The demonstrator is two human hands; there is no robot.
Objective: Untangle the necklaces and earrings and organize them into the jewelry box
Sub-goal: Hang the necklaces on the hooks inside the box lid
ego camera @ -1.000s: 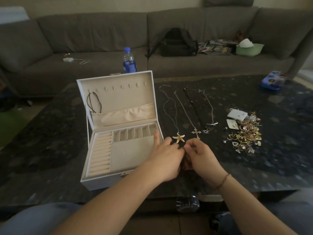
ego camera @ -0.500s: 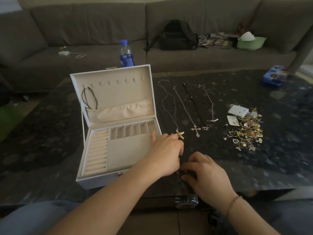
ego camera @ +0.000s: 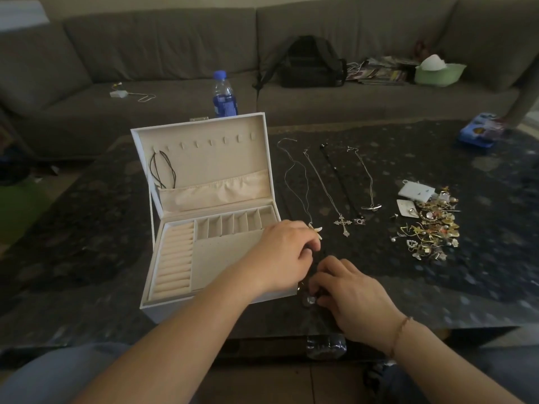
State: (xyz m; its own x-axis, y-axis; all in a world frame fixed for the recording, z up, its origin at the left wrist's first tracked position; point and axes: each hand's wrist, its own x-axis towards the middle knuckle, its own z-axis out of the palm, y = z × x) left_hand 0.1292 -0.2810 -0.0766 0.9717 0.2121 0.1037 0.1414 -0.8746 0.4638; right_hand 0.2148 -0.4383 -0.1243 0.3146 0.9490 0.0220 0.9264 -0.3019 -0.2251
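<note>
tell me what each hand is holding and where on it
Both hands work a dark necklace: the right hand pinches it near its round pendant, the left hand higher up; the exact hold is hidden.

From here my left hand (ego camera: pixel 284 255) covers most of the pale starfish pendant (ego camera: pixel 317 229), and only two arms show. My right hand's fingers (ego camera: pixel 328 282) hide all but a sliver of a small shiny dark piece (ego camera: pixel 309 300) near the counter's near edge; I cannot tell what it is. The gold earring heap (ego camera: pixel 431 228) toward the right edge is too tangled to count. Both forearms run off the bottom.
</note>
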